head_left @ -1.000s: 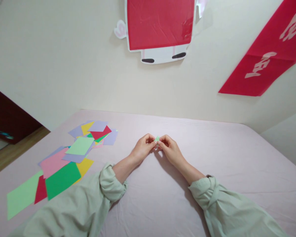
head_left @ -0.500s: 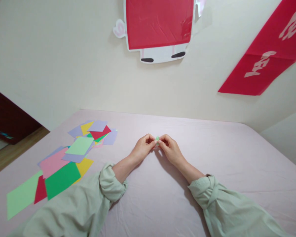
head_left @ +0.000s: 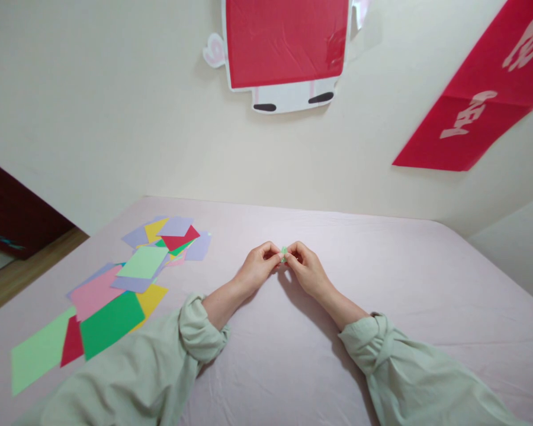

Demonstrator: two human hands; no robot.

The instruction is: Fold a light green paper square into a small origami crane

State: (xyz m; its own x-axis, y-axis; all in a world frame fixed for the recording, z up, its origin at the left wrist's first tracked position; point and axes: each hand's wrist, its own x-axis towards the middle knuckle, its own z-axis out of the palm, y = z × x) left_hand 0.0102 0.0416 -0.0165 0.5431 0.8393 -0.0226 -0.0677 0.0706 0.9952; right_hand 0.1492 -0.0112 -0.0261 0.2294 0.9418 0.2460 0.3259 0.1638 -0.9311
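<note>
Two hands, the left hand and right hand, pinch one tiny folded green paper between their fingertips just above the bed. Its folding looks far along; the coloured sheets at the left lie flat, unfolded.

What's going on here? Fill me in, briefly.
A person in pale green sleeves pinches a tiny folded green paper between the fingertips of the left hand and the right hand, over a pink sheet. A loose pile of coloured paper squares lies on the sheet to the left, with neither hand touching it.
</note>
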